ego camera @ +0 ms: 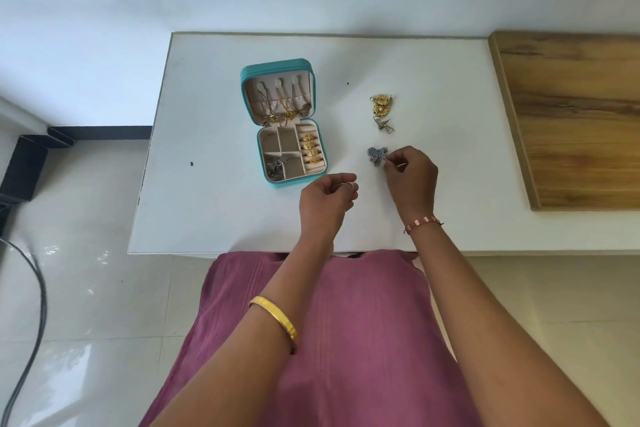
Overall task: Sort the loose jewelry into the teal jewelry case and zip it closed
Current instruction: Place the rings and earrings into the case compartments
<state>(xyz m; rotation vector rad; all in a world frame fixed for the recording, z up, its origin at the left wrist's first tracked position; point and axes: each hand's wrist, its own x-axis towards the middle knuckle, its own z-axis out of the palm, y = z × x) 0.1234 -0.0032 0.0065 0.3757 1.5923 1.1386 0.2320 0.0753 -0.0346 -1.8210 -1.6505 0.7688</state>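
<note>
Pinching a grey earring [377, 156] on the white table [214, 211], the right hand [410, 180] has curled fingers; the left hand [327, 199], just beside the open teal case [277, 68], is loosely curled, whether it holds something small I cannot tell; gold earrings [381, 104] lie farther back

Bare forearms; a gold bangle [277, 317] on the left, a red-and-white thread band [421, 223] on the right wrist, mauve garment [363, 340].
</note>
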